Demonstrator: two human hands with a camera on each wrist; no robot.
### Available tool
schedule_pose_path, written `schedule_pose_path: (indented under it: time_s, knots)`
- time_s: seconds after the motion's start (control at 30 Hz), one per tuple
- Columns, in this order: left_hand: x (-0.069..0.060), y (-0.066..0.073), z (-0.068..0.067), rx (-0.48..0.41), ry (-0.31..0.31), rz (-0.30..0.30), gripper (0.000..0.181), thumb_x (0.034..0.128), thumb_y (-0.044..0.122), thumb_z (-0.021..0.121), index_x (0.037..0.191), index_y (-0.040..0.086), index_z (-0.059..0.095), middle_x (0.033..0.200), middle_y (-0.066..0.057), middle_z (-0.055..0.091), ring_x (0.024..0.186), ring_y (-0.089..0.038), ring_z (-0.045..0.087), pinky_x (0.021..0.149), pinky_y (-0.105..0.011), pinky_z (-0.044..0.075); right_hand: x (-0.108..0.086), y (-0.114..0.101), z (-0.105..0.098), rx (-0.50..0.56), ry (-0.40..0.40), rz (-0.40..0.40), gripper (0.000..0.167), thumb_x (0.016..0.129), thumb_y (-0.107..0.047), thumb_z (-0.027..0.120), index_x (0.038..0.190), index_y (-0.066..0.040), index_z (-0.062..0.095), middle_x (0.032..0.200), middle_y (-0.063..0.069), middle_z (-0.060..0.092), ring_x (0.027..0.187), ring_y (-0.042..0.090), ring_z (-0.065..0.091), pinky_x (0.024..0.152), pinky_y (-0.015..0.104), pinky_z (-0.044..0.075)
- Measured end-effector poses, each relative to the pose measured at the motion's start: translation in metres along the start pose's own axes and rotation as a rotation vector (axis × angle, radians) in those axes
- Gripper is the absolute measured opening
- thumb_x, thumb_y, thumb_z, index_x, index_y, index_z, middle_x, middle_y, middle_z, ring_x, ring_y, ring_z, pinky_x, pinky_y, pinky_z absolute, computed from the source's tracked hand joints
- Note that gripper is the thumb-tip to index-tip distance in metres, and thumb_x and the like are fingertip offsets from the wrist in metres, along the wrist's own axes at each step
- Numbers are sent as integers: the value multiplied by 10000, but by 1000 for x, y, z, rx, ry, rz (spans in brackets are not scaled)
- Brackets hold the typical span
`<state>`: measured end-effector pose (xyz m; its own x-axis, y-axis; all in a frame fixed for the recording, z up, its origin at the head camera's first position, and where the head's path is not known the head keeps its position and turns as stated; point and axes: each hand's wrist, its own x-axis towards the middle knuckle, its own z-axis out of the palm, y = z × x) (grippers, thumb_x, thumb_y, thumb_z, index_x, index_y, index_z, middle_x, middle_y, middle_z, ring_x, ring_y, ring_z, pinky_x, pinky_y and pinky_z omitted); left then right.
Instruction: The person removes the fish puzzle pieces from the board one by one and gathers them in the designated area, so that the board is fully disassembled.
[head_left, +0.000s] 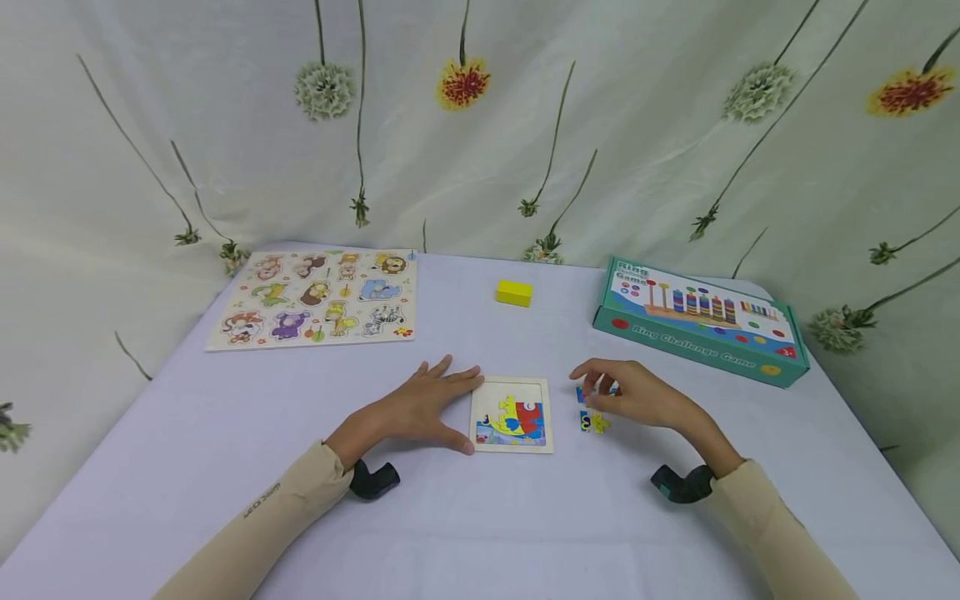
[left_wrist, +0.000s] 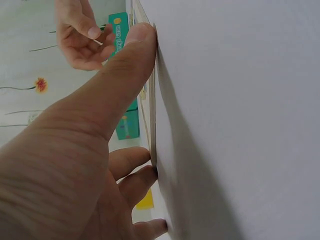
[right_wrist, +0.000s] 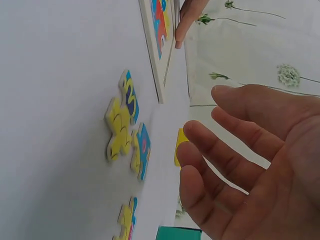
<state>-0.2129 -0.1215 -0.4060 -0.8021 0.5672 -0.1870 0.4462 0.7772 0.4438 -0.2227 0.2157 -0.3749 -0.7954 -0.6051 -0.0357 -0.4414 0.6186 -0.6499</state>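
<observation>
A square jigsaw board (head_left: 512, 448) with a pale wooden frame lies in front of me, partly filled with yellow, red and blue pieces (head_left: 528, 415). Along its left side rests my left hand (head_left: 427, 406), fingers spread, the thumb at the near corner and a fingertip at the far one. My right hand (head_left: 630, 393) hovers above loose puzzle pieces right of the board, its fingers loosely bent and holding nothing in the right wrist view. Beneath it lie a yellow piece (right_wrist: 118, 131), a blue piece with yellow (right_wrist: 131, 97), another blue-and-yellow piece (right_wrist: 143, 150) and a partly cut-off piece (right_wrist: 127, 220).
An animal peg puzzle (head_left: 322, 300) lies at the back left of the white-covered table (head_left: 450, 533). A yellow block (head_left: 513, 292) stands at the back middle. At the back right is a green Ring Challenge Game box (head_left: 701, 321). A flowered curtain (head_left: 645, 125) hangs behind.
</observation>
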Motion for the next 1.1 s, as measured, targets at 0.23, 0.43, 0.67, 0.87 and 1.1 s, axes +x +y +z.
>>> schedule_pose_path:
  time_s: [0.23, 0.43, 0.67, 0.87, 1.1]
  knots:
    - [1, 1, 0, -1, -8, -10, 985, 692, 546, 789, 1505, 232, 330, 1576, 80, 236, 1481, -294, -7, 1174, -535, -15, 21, -10, 11, 39, -11, -69, 429, 882, -102, 675, 1295, -63, 567, 1198, 114, 626, 1032, 273, 575, 838, 391, 514]
    - [2, 2, 0, -2, -8, -14, 979, 689, 541, 792, 1501, 231, 340, 1574, 75, 247, 1481, -300, -3, 1171, -549, -10, 34, -15, 22, 48, -39, -90, 415, 881, -96, 675, 1284, -87, 578, 1251, 59, 611, 1096, 257, 558, 909, 430, 494]
    - [2, 3, -1, 7, -8, -15, 983, 689, 555, 787, 1502, 229, 339, 1574, 72, 245, 1480, -302, -5, 1170, -548, -16, 47, -22, 30, 55, -93, -97, 411, 884, -114, 681, 1282, -95, 581, 1257, 57, 612, 1098, 238, 561, 935, 423, 489]
    - [1, 3, -1, 2, -11, -20, 978, 690, 552, 787, 1500, 231, 343, 1574, 79, 245, 1481, -298, -8, 1171, -545, -18, 56, -26, 37, 63, -129, -86, 398, 892, -125, 666, 1282, -109, 586, 1177, 41, 634, 1042, 202, 557, 908, 356, 487]
    - [1, 3, -1, 7, -13, -24, 983, 689, 555, 787, 1502, 234, 338, 1574, 84, 240, 1481, -296, -9, 1173, -539, -21, 60, -28, 42, 48, -165, -91, 378, 887, -93, 666, 1260, -90, 607, 1132, 36, 634, 1024, 187, 556, 890, 287, 499]
